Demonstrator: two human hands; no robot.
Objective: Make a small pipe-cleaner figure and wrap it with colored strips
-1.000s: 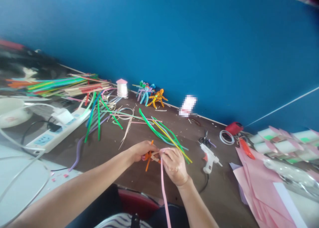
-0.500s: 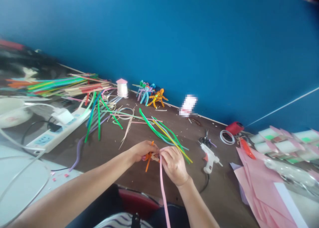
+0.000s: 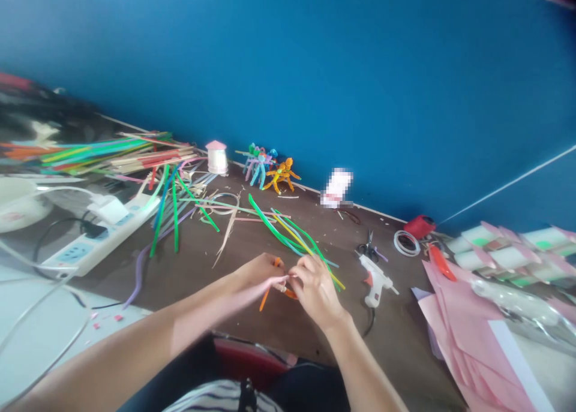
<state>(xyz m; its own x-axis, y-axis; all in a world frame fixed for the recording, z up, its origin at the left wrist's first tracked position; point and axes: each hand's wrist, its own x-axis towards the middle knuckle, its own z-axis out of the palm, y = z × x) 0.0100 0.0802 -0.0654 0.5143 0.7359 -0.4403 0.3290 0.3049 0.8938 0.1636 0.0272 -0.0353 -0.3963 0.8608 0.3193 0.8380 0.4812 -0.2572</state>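
Note:
My left hand point(image 3: 261, 270) is closed on a small orange pipe-cleaner piece point(image 3: 264, 299), whose ends stick out above and below the fingers. Close beside it, my right hand point(image 3: 314, 285) pinches a long pink pipe cleaner point(image 3: 252, 295) against the orange piece. The pink length sweeps left across my left forearm and is smeared by motion. Fingers cover most of the spot where the two colours meet. Just beyond my right hand lie loose green pipe cleaners point(image 3: 265, 215) and a yellow pipe cleaner point(image 3: 294, 235).
Finished pipe-cleaner figures point(image 3: 282, 175) stand by the wall near a small white pot point(image 3: 217, 160). To the right are a glue gun point(image 3: 375, 280), scissors point(image 3: 369, 248), a tape roll point(image 3: 406, 243) and pink sheets point(image 3: 454, 322). A power strip point(image 3: 101, 238) lies left.
The pink pipe cleaner, which hung straight down from my right hand, has swung left over my left forearm. Both hands stay close together, and the view has shifted slightly.

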